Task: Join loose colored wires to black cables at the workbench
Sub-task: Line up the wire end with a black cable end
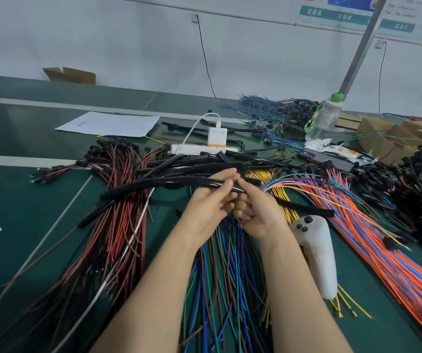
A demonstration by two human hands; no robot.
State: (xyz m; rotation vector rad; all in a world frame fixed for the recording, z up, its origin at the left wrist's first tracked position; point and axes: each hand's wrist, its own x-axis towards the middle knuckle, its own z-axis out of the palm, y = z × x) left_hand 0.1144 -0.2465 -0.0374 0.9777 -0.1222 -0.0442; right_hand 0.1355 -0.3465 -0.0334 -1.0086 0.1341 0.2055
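Left hand (211, 202) grips black cable (141, 188); right hand (257, 215) pinches colored wires (289, 183). Risk: strands slip from fingers (249, 189), missing cable end.

L forearm (154, 289) & R forearm (294, 289), both bare, run from btm edge and converge toward mid-frame; wrists approx straight. L hand (211, 202) has fingers curled, thumb + fingers gripping black cable (154, 186) near its end. R hand (255, 215) sits just beside it, knuckles touching L fingers. R lower fingers are curled into palm; index + thumb appear to pinch colored wires (277, 183) right at the cable tip. Fingertips of both hands meet at top. R thumb mostly hidden behind fingers.
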